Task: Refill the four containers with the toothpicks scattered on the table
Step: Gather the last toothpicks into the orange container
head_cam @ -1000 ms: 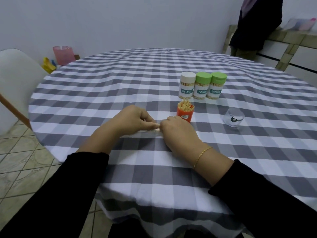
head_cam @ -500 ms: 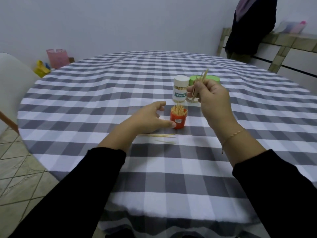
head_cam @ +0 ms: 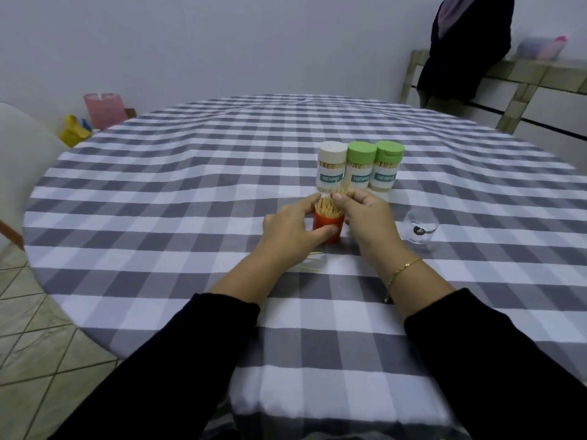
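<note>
Head view: the right hand (head_cam: 365,214) pinches a small bunch of toothpicks (head_cam: 344,189) between thumb and fingertips, its grip narrow and closed on them, holding them upright just over the mouth of the orange container (head_cam: 328,225). That upright hold looks chosen so the sticks can drop in lengthwise among those already standing there. The left hand (head_cam: 293,231) wraps the orange container, thumb across the front and fingers round the far side, probably to keep the light cup from tipping or sliding on the cloth while it is filled. The cup looks nearly full, its sticks bristling above the rim.

Just behind stand three capped containers, one white-lidded (head_cam: 331,168) and two green-lidded (head_cam: 360,169), side by side and touching, seemingly finished and parked out of the way. A few loose toothpicks (head_cam: 313,262) lie on the checked tabletop (head_cam: 190,201) near the left wrist, yet to be gathered. A clear lid (head_cam: 419,229) rests to the right, likely the orange cup's cover, kept within reach.
</note>
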`<state>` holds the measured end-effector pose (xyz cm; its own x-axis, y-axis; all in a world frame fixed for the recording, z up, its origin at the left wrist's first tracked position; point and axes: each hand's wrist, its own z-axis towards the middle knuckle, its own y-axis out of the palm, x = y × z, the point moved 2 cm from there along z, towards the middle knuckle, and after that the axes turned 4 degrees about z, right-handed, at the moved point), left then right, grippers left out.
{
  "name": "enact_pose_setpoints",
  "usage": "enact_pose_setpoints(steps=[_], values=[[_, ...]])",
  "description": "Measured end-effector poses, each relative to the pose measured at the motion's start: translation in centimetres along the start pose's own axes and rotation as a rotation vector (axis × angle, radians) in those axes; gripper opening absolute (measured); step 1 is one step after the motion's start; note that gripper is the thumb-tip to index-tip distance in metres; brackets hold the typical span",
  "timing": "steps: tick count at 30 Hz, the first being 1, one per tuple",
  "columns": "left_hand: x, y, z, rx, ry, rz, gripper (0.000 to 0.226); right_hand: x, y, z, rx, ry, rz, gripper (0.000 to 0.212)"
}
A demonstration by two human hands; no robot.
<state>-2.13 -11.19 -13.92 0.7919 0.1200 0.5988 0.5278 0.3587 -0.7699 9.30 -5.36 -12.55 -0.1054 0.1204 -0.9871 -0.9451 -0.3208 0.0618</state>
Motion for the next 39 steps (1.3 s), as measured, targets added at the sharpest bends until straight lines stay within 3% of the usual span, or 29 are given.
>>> enact_pose_setpoints(steps=[5,10,16,20,26,29,32,39], values=[[-0.2,0.0,-0.1,0.006,-0.01,-0.004,0.07,0.3,-0.2,-0.1,0.047,0.015,-0.008,0.016],[-0.4,0.1,0.0,0.01,-0.002,-0.012,0.068,0.4,0.2,0.0,-0.056,-0.138,0.0,0.045],[-0.7,0.3,0.0,0.012,0.015,0.0,0.055,0.9,1.3,-0.2,-0.174,-0.37,-0.453,0.044],[-0.3,0.0,-0.3,-0.002,-0.037,-0.014,0.077,1.4,1.6,-0.1,-0.164,-0.43,-0.638,0.041],[-0.2,-0.4,-1.0,-0.057,-0.057,-0.095,0.09,1.3,0.7,0.4,-0.045,-0.308,-0.343,0.034],[-0.2,-0.4,-1.1,-0.089,-0.046,-0.109,0.096,1.3,0.4,0.6,-0.096,-0.185,-0.314,0.033],[-0.2,-0.5,-1.1,-0.101,-0.05,-0.096,0.095,1.4,0.4,0.6,-0.216,-0.097,-0.307,0.045],[-0.1,-2.1,-1.4,-0.151,-0.028,-0.006,0.082,0.3,-0.6,0.3,-0.251,-0.019,-0.21,0.087]])
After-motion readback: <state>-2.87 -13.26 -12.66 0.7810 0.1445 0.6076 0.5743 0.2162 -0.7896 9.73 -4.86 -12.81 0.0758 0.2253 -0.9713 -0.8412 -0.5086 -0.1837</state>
